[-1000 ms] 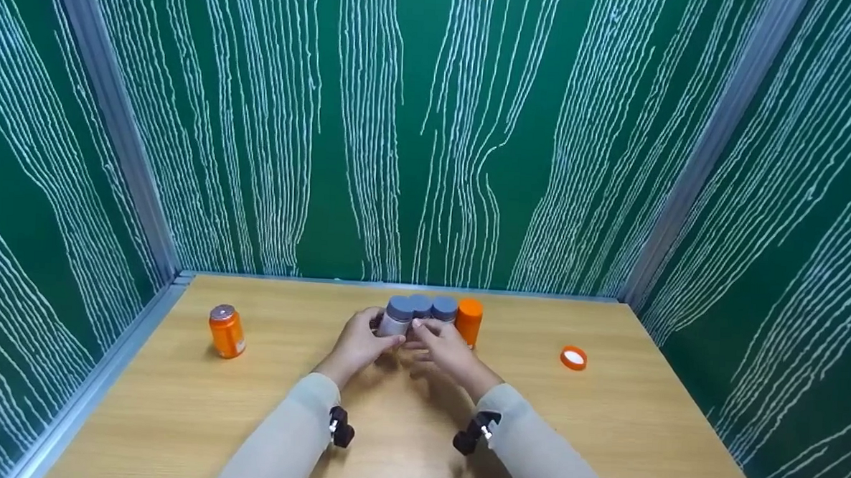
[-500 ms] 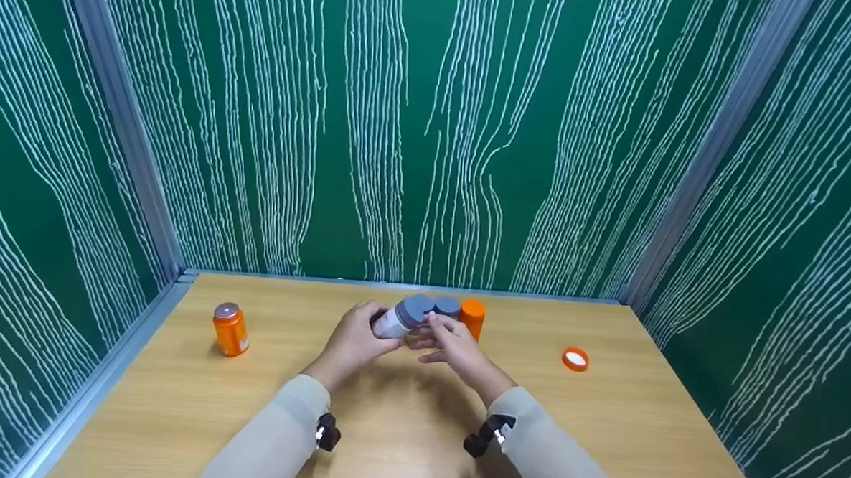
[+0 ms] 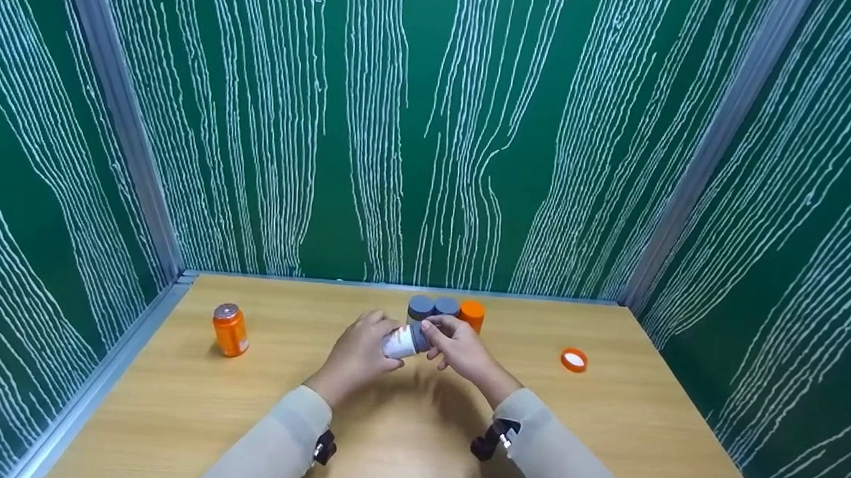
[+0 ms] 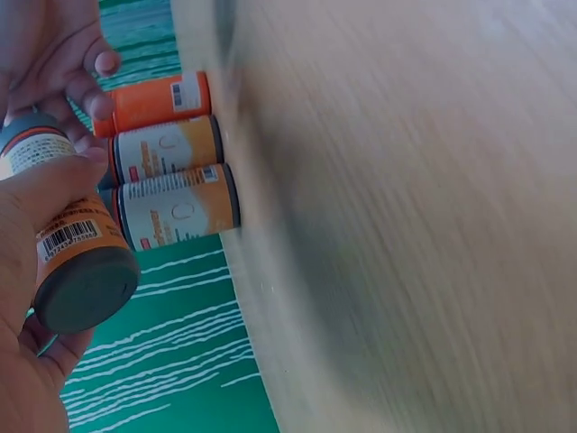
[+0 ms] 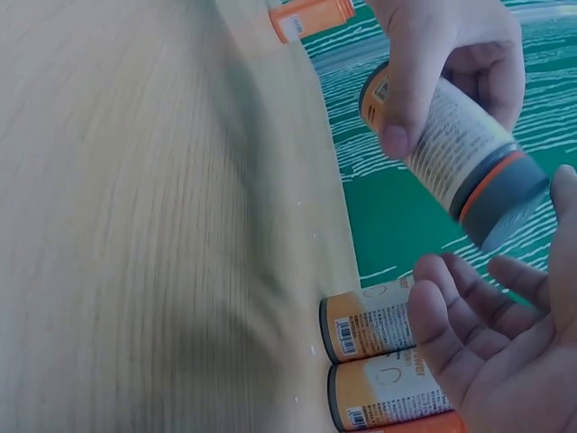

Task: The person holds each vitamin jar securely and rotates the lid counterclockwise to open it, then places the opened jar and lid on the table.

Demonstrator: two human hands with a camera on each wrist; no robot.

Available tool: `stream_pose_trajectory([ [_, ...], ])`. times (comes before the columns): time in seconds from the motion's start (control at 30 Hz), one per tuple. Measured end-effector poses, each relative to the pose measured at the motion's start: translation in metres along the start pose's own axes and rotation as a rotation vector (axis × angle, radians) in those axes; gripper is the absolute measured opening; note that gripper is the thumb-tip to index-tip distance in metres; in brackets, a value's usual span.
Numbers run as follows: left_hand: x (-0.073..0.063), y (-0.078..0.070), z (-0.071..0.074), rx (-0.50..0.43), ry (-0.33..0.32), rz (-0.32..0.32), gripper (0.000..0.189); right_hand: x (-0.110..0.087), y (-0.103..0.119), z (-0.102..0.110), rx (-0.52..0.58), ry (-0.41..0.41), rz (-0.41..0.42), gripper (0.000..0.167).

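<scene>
My left hand (image 3: 358,349) grips a supplement bottle (image 3: 400,342) with a white and orange label and a grey lid (image 5: 505,200). The bottle is tilted above the table, lid toward my right hand (image 3: 464,348). In the left wrist view its dark base (image 4: 87,290) faces the camera. My right thumb is right at the lid's edge; the other fingers (image 5: 464,311) are loosely spread below it in the right wrist view. Just behind the hands, two matching grey-lidded bottles (image 3: 421,307) stand side by side, with an orange bottle (image 3: 472,314) at their right.
An orange drink can (image 3: 230,331) with a silver top stands at the left of the wooden table (image 3: 402,446). At the right lies an orange ring-shaped lid (image 3: 574,359), white inside. Green panels (image 3: 373,122) with wavy white lines enclose the table's back and sides.
My left hand has lifted the leftmost bottle out of the row and tipped it, lid to the right, bringing it nearer. My right hand has stayed close beside its lid.
</scene>
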State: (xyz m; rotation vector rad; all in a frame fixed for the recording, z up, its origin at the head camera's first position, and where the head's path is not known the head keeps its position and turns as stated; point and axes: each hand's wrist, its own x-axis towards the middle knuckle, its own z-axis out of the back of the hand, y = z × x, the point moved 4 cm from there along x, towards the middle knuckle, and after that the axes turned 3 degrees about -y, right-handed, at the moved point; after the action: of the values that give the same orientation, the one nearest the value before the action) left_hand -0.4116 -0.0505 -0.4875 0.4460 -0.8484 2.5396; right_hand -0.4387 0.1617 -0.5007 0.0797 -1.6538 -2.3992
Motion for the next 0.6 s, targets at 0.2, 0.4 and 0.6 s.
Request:
stream_pose_trajectory([
  [0.2, -0.0035, -0.0058, -0.0026, 0.062, -0.022, -0.067, 0.049, -0.0011, -0.0008, -0.002, -0.085, 0.016, -0.034, 0.055],
  [0.4, -0.0049, -0.0094, -0.0054, 0.091, 0.02, -0.044, 0.053, -0.0027, -0.0041, -0.0018, -0.096, 0.06, -0.09, 0.058],
  [0.6, -0.0059, -0.0095, -0.008, 0.088, 0.065, -0.016, 0.059, -0.0027, -0.0057, -0.001, -0.1, 0.101, -0.096, 0.049],
])
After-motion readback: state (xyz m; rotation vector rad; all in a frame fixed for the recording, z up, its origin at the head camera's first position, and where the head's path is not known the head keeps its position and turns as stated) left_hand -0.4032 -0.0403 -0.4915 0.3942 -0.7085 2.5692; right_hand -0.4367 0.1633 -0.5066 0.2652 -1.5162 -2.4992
